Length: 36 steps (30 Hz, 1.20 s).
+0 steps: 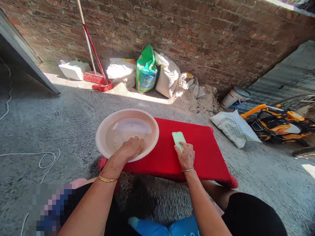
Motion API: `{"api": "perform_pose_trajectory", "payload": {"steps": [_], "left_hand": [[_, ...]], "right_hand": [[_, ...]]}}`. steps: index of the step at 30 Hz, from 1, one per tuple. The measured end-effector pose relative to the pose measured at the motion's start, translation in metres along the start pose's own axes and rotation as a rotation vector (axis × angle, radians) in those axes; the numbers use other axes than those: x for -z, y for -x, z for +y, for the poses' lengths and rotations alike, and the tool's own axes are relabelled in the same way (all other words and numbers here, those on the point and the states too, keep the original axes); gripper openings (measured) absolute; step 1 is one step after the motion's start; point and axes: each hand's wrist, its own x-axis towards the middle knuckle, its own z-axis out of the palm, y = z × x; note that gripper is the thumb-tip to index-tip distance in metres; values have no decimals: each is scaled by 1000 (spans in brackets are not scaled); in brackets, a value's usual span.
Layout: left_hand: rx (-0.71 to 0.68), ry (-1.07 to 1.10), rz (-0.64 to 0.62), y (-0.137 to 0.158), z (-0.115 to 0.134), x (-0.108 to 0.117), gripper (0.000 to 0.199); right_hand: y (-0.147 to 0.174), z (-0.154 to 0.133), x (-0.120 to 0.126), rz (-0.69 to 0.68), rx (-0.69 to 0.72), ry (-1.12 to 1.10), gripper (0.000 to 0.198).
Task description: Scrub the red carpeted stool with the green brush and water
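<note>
A wide pale pink basin [100, 139] of clear water rests on the left part of a small table spread with a red fuzzy cloth [204, 147]. My left hand [131, 148] is palm down inside the basin's near side, fingers a little apart at the water; nothing shows in it, though its palm side is hidden. On the red cloth, right of the basin, lies a phone [177, 137] with a pale green face. The thumb and fingers of my right hand [186, 156] are on the phone's lower end, gripping it.
Along the brick wall stand a red dustpan [104, 86], a green bag [147, 70] and a white sack [167, 75]. To the right are a bucket [235, 97], a flattened sack [232, 126] and an orange-black toy vehicle [278, 123]. A white cable [50, 160] crosses the left floor.
</note>
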Motion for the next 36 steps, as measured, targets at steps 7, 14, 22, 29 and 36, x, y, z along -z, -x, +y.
{"api": "perform_pose_trajectory", "payload": {"steps": [7,14,22,29,36], "left_hand": [[3,-15,-70,0,2,8,39],[1,3,-66,0,3,8,45],[-8,8,-61,1,3,8,41],[7,12,-66,0,3,6,42],[-1,-17,-45,0,0,3,45]], "right_hand": [[-4,17,0,27,-28,48,36],[6,11,0,48,-19,-31,38],[26,-2,-9,1,143,-1,35],[20,13,2,65,42,-25,39],[51,-39,-21,-43,243,-90,32]]}}
